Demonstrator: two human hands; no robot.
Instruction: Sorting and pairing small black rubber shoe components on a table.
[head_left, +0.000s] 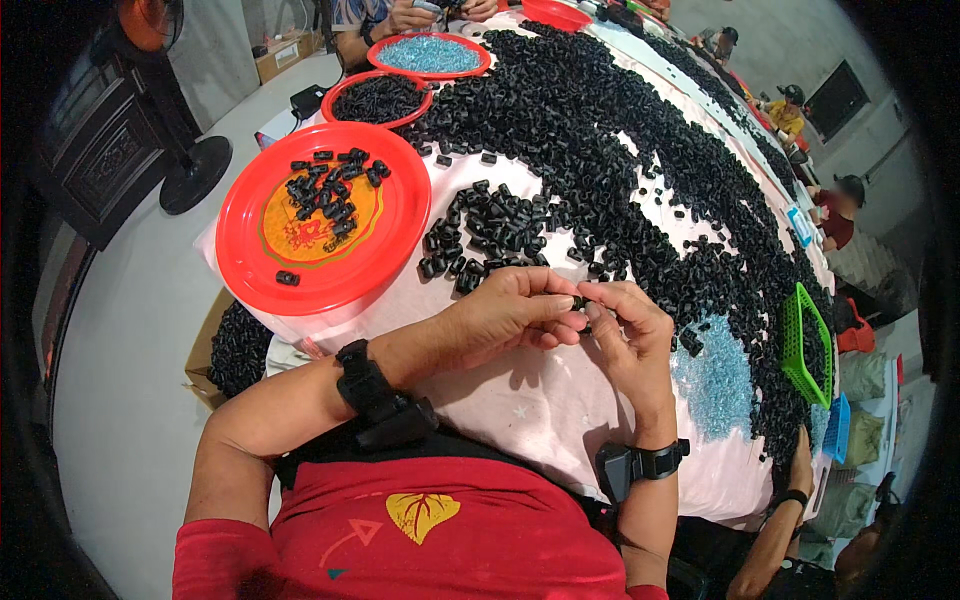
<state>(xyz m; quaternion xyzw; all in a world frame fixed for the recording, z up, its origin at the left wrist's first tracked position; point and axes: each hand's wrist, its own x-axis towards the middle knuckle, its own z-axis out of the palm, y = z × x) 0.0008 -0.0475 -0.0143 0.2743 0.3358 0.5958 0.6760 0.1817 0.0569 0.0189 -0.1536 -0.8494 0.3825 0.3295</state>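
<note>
Over the near part of the cloth, my left hand (525, 312) pinches a small black plastic piece (579, 303) between thumb and fingertips. Thumb and forefinger of my right hand (632, 330) close on the same piece from the other side. Fingers cover most of it, so its exact kind is hard to make out. Just beyond my hands lies a loose cluster of black barrel-shaped plastic parts (490, 228). A heap of tiny clear bluish pieces (715, 375) sits right of my right hand.
A red tray (240, 240) at left holds several black parts. Behind it stand a red bowl of thin black pieces (378, 100) and another of bluish pieces (428, 55). A large black pile (590, 110) spreads across the table. At right are a green basket (790, 345) and a co-worker's arm (780, 530).
</note>
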